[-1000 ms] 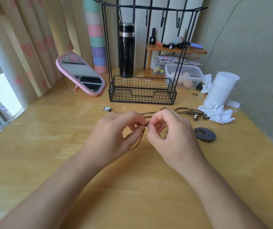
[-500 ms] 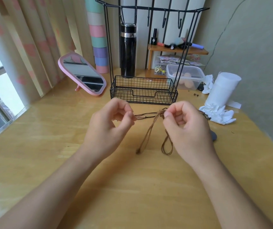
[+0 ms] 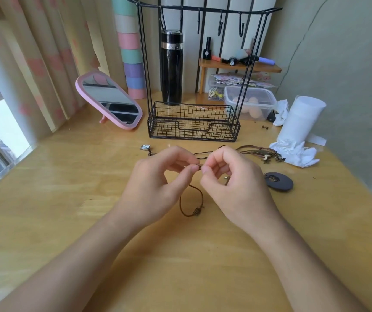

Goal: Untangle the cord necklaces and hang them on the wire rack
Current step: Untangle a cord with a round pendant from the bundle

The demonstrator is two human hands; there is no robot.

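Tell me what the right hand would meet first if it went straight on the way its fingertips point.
The right hand points leftward, so it would likely meet the left hand almost at once; both pinch the same brown cord, fingertips nearly touching.

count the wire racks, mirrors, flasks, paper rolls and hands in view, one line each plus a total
wire rack: 1
pink mirror: 1
black flask: 1
white paper roll: 1
hands, left hand and right hand: 2
total: 6
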